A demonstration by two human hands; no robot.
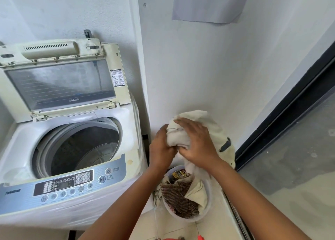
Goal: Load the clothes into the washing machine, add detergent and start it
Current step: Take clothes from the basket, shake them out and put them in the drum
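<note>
Our fingers (pixel 183 125) are curled tight into a cream cloth (pixel 197 120), both hands closed on the same bunched wad: the left hand (pixel 161 147) grips it from the side nearest the washer, the right hand (pixel 197 147) presses over its top and front. We judge that we hold it with 2 hands because it is bulky and a long tail of it hangs down toward the basket (pixel 206 209), so gathering it keeps it from dragging. The cloth is pale, thick and rumpled, with a dark strip on the fold at its right; what garment it is we cannot tell. It hangs in the air above the basket, beside the wall, to the right of the washer (pixel 126 123). The basket sits on the floor and holds more clothes, among them a brown checked piece (pixel 178 196). The washer's lid (pixel 59 83) stands open and the drum (pixel 79 149) looks empty, so loading is barely begun.
</note>
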